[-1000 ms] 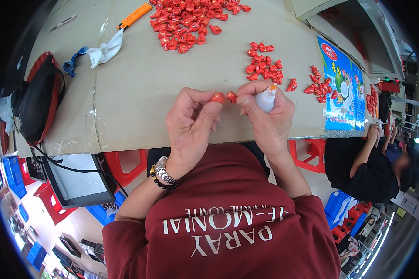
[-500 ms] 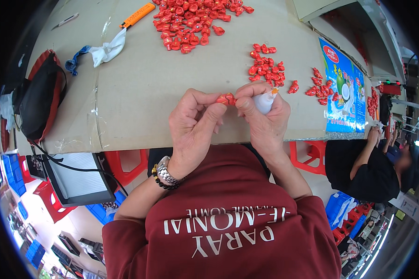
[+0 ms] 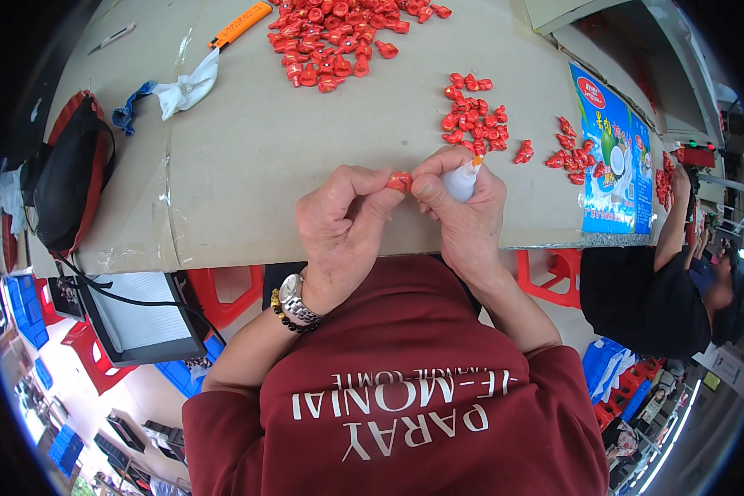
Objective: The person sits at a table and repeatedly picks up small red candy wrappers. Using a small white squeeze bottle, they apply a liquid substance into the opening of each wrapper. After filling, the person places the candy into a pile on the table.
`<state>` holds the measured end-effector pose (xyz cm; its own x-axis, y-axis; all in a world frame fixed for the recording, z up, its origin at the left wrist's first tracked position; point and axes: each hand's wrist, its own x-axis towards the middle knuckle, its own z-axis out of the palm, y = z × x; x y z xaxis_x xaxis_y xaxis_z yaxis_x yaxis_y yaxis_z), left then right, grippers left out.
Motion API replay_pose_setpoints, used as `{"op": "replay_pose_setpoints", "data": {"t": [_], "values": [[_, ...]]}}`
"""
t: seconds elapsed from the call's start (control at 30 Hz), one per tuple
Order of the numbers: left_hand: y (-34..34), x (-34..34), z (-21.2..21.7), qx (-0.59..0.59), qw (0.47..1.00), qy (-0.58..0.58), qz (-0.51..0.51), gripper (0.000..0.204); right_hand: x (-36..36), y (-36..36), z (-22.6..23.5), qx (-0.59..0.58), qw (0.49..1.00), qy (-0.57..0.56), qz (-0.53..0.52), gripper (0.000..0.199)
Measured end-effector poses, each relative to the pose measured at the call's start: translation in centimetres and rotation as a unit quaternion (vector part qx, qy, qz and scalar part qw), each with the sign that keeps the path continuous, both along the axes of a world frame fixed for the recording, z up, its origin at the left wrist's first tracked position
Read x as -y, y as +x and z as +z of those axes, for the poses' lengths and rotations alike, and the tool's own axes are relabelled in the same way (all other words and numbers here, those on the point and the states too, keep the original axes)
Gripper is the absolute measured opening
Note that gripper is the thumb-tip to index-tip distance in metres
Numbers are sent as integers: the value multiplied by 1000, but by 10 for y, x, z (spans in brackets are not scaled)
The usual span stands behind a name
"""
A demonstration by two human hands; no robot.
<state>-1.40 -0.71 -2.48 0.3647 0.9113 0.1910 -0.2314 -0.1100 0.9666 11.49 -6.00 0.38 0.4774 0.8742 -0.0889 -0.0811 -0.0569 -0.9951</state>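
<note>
Left hand (image 3: 339, 236) and right hand (image 3: 465, 217) meet just over the near edge of the desk (image 3: 289, 157), fingertips together. Between them: one small red piece (image 3: 400, 181), pinched from both sides. Left grip closed on it with thumb and forefinger. Right grip also closed, thumb tip against the piece, while the rest of that hand wraps a small white bottle (image 3: 463, 178) with an orange tip that points toward the piece. Cannot tell whether the tip touches it.

The piece looks like moulded plastic: light, stiff, glossy, probably a bit slick. Too small for anything but a fingertip pinch; best held by its sides, leaving the face near the bottle tip free. Unlikely to break, easy to drop.

On the desk beyond the hands: a small pile of red pieces (image 3: 475, 116) near the right hand, another cluster (image 3: 572, 153) farther right beside a blue printed sheet (image 3: 616, 157), a large heap (image 3: 335, 37) at the far side. Orange-handled knife (image 3: 240, 23) and white cloth (image 3: 188, 85) far left; black-and-red bag (image 3: 70, 182) at the left edge.

Silver watch (image 3: 296, 299) and bead bracelet on the left wrist. Another person in a dark top (image 3: 636, 298) sits at the right.
</note>
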Motion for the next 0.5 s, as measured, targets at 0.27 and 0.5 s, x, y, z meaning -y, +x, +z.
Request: {"op": "replay_pose_setpoints", "data": {"t": [0.27,0.5], "values": [[1,1,-3,-51,996,75,23,9,1,4,-2,-17,1000,-10,5,10],[3,1,-8,-51,994,91,17,8,-1,5,-2,-36,999,-3,-1,11]]}}
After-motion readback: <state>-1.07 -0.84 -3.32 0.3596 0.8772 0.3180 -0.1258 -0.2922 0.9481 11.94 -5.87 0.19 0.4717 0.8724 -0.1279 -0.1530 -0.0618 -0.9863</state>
